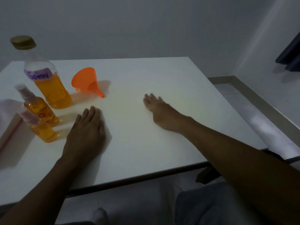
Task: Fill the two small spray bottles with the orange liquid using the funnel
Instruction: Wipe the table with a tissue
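Observation:
A large clear bottle [48, 82] with a gold cap and a purple "Spray" label stands at the left, partly full of orange liquid. Two small spray bottles stand in front of it, one [39, 109] further back and one [41, 129] nearer; both hold orange liquid and wear clear caps. An orange funnel [86, 81] lies on its side to the right of the large bottle, spout toward me. My left hand [86, 129] lies flat on the white table [162, 135] just right of the small bottles. My right hand [158, 109] rests flat mid-table, holding nothing.
A tissue box [9, 127] with a white tissue sits at the far left edge beside the small bottles. The table's right edge runs close to a wall ledge [259, 111]. A dark curtain [290, 57] hangs at the far right.

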`<state>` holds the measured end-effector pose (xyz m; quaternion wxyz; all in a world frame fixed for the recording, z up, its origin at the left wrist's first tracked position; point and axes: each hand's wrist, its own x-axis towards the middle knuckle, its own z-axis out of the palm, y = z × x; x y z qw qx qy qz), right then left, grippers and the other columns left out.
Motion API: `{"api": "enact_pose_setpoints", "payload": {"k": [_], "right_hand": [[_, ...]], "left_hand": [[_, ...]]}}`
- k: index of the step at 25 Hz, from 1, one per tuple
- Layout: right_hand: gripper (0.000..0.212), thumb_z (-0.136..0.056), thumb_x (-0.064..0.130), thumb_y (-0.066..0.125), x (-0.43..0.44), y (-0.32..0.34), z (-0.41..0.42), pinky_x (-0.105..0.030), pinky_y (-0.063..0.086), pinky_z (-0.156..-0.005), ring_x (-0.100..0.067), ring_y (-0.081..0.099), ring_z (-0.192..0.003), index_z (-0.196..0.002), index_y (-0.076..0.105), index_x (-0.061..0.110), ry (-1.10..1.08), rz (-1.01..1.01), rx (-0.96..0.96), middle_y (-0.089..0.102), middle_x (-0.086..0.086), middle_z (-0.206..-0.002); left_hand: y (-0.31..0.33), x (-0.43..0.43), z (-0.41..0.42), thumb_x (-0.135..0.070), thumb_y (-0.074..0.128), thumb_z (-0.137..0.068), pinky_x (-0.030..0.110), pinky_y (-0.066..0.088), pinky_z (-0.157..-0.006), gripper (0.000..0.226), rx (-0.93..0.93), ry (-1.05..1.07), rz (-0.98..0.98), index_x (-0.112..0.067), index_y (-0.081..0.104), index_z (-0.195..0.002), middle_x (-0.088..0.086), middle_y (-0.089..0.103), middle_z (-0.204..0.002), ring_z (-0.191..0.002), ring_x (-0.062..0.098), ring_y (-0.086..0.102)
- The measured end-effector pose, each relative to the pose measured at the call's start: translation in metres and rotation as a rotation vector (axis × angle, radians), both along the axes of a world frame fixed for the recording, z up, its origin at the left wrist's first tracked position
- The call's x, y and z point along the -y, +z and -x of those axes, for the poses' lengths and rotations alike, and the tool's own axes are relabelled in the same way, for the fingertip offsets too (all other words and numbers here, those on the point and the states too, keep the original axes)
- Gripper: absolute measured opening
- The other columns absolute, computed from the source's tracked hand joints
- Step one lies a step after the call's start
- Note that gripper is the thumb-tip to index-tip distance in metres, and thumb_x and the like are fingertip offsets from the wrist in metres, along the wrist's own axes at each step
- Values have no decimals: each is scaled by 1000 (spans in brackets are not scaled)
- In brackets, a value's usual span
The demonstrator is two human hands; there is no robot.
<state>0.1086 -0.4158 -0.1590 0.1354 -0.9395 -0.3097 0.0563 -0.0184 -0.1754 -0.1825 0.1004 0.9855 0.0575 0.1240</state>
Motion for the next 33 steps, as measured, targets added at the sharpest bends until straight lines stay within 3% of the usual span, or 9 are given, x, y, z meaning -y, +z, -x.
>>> {"api": "enact_pose_setpoints", "payload": {"k": [2, 4, 9, 11, 14, 19, 25, 28, 33], "right_hand": [[86, -81, -23, 31, 28, -3, 25, -25, -7, -124, -11, -4, -155, -159, 17, 10, 209, -37, 3, 5, 1, -168], [86, -82, -24, 32, 70, -5, 35, -24, -5, -125, -6, -1, -154, -158, 19, 14, 255, -42, -4, 9, 6, -166], [82, -89, -19, 29, 144, 3, 5, -39, 0, -126, -23, 1, -155, -159, 18, 22, -221, 9, 15, 7, 2, -167], [76, -91, -15, 28, 132, 7, -23, -38, -1, -125, -29, -3, -155, -160, 13, 14, -430, 56, -22, 2, -6, -168], [71, -89, -10, 35, 67, 5, -56, -42, 0, -125, -32, 1, -155, -157, 16, 0, -466, 58, 20, 5, -17, -167], [79, -83, -12, 39, -38, -5, -14, -37, -3, -125, -25, 0, -156, -157, 16, 3, 29, 22, 18, 5, -14, -168], [81, -84, -24, 34, 8, -7, 62, -30, -1, -126, -16, 0, -156, -158, 19, 7, 509, -28, 0, 10, -4, -168], [78, -91, -21, 32, 66, -2, 64, -29, 2, -127, -9, 3, -155, -158, 18, 14, 380, -35, -23, 11, 4, -167], [78, -91, -20, 28, 158, -6, 64, -35, 1, -127, -11, 0, -154, -159, 15, 17, -146, -74, -34, 5, 6, -167]], "left_hand": [[0, 0, 1, -38, 12, -95, 43, 13, -119, 66, -1, -3, -1, -4, 26, -149, 16, 23, -157, -147, 28, 18], [-1, -1, 1, -39, 11, -95, 42, 12, -119, 66, 2, 0, 2, -4, 26, -149, 16, 23, -157, -147, 28, 17], [-1, 0, 0, -39, 11, -95, 43, 13, -120, 67, 5, -3, 9, -3, 27, -149, 17, 24, -157, -146, 29, 18], [-1, -1, 0, -40, 11, -95, 42, 12, -120, 67, 6, -5, 7, -4, 27, -149, 17, 24, -157, -147, 28, 18], [-3, -2, 0, -39, 11, -95, 40, 11, -119, 66, 15, 7, 4, -5, 27, -149, 15, 25, -157, -147, 26, 19], [-1, -1, 0, -40, 11, -96, 39, 11, -120, 65, 12, -3, 22, -7, 26, -150, 13, 23, -158, -147, 25, 17], [4, 2, 4, -42, 9, -95, 40, 11, -120, 67, -10, -13, 42, -7, 24, -150, 13, 22, -158, -148, 25, 15], [9, 3, 9, -34, 21, -101, 41, 16, -119, 55, -2, -16, 104, -7, 32, -148, 14, 30, -155, -145, 26, 23], [33, 51, 12, -20, 52, -94, 44, 34, -111, 53, 11, -137, 225, -13, 39, -145, 9, 41, -150, -137, 27, 39]]}}
